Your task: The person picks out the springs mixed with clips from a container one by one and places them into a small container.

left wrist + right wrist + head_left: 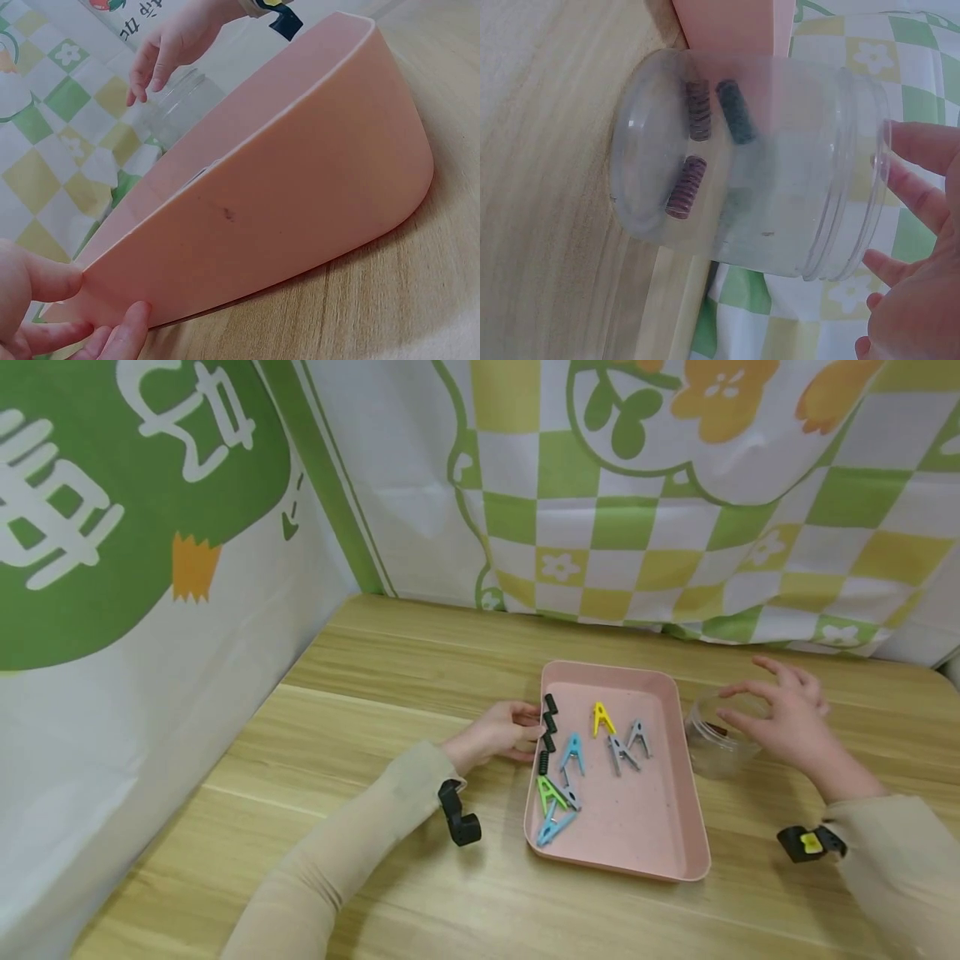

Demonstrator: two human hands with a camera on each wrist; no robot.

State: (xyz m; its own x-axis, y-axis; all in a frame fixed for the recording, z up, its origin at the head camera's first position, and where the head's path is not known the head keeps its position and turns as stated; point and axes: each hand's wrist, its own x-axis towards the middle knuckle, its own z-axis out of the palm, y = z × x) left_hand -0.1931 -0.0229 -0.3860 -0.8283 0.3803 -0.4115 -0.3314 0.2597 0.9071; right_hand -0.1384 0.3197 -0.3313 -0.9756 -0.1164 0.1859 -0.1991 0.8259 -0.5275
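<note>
My left hand is against the outside of the pink tray's left wall, thumb and fingertips touching near the rim in the left wrist view. Along that wall, inside the tray, several black ribbed coils like springs lie in a row. Over the mouth of a clear plastic jar hangs my right hand, fingers spread, fingertips at the rim and nothing seen between them. Two brownish coils and a dark green coil show through the jar's wall.
Several clothespins lie in the tray: a yellow clothespin, a green clothespin, blue ones and grey ones. The jar stands close to the tray's right side on the wooden table. A patterned cloth hangs behind.
</note>
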